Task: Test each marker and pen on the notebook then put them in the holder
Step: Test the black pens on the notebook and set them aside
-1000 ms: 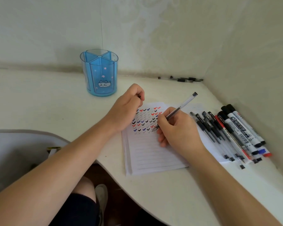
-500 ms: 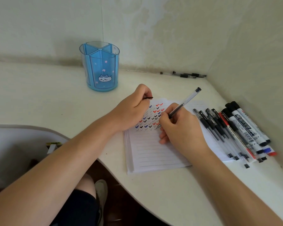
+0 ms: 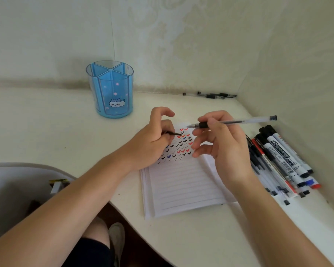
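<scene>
While your right hand [image 3: 224, 147] pinches the clear pen [image 3: 245, 121] level above the notebook [image 3: 183, 185], bare tip pointing left, your left hand [image 3: 152, 139] rests on the page's top corner among the ticks, fingers curled round what looks like a small dark cap [image 3: 172, 133]. You seem to be at the capping step: line the tip up with the cap, press it home, then carry the pen to the blue holder [image 3: 114, 93], well apart at the back left.
</scene>
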